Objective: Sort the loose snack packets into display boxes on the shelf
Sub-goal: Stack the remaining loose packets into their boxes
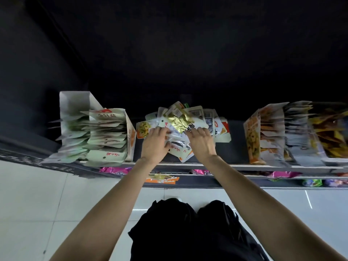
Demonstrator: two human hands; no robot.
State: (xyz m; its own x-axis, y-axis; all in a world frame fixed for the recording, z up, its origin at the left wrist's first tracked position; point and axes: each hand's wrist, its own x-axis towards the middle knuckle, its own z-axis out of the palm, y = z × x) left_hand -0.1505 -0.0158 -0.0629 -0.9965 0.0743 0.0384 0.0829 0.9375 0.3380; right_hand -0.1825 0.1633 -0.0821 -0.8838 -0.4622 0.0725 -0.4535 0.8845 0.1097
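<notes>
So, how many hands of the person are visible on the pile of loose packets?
2. The left hand rests on the left side of the pile of loose packets on the shelf; the right hand is on its right side. Neither is hidden.

Dim, dark above; wide-angle edge distortion

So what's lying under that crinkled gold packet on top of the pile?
Under the gold packet lie white and clear packets, plus one with a yellow food picture at the pile's left edge. Both hands cover the front; anything deeper is hidden.
</notes>
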